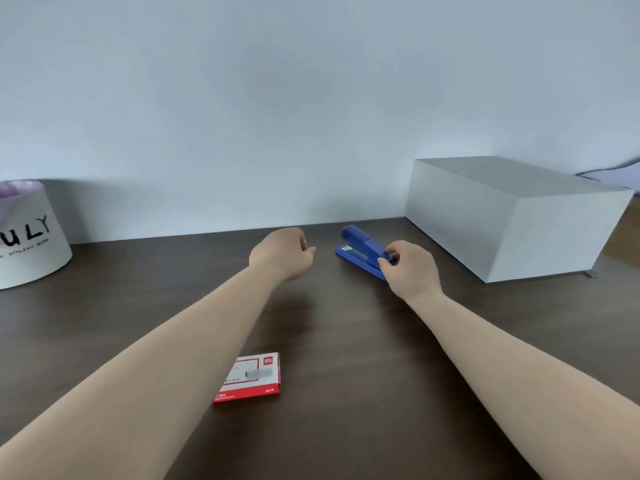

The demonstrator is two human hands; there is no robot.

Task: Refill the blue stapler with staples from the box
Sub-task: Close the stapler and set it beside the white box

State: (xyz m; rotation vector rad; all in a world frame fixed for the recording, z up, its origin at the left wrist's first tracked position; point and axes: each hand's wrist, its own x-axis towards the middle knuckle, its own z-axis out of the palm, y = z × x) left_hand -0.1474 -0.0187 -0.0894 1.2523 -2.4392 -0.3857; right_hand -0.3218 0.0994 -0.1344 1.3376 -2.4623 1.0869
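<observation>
Nearest lay the flat red-and-white staple box (pixel 250 377) on dark wood-grain desk (pixel 346 341). Right hand (pixel 410 268) pinched the glossy blue stapler's (pixel 363 251) rear by a grey box (pixel 512 216); left hand (pixel 282 254) hovered loosely curled, empty.

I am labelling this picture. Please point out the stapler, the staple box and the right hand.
stapler (pixel 360 241): head view, on its blue top arm.
staple box (pixel 258 375): head view, on its printed top face.
right hand (pixel 410 268): head view, on its back.

Grey box (pixel 512 216), white lettered tub (pixel 31 244), dark table (pixel 346 341)
</observation>
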